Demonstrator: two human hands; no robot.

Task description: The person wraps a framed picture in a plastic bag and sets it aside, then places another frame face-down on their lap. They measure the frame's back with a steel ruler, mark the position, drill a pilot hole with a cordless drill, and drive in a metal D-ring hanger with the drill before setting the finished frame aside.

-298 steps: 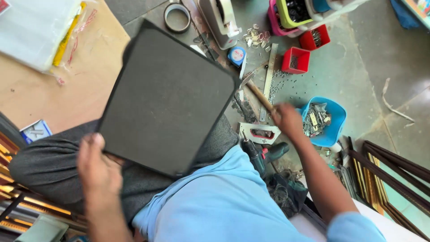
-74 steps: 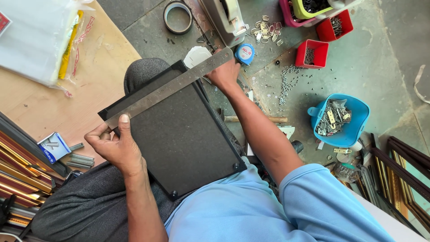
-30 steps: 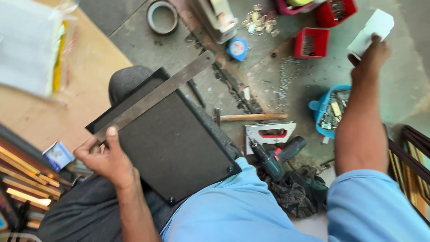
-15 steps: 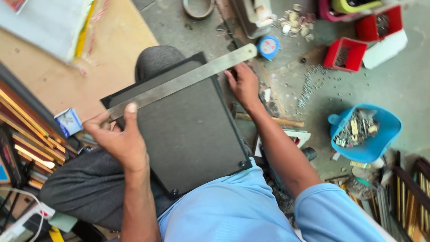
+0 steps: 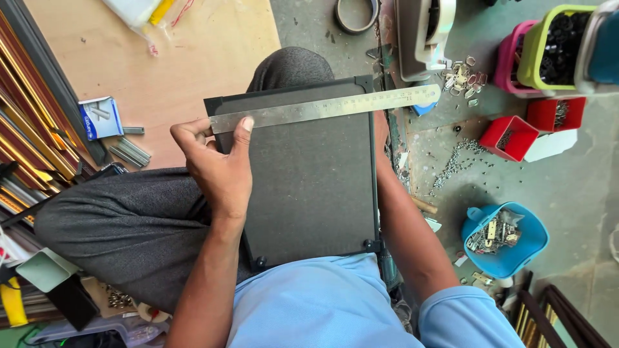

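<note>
Left hand (image 5: 216, 164) closed on the end of a steel ruler (image 5: 325, 108), thumb pressing it across the top of a dark board (image 5: 309, 187) resting on the lap; right hand hidden behind the board, grip cannot be told

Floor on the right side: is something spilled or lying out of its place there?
Yes. Small metal bits lie scattered loose on the grey floor beside the red box, not in a container. More loose metal rings lie near the tape dispenser. The blue tub keeps its hardware inside.
</note>
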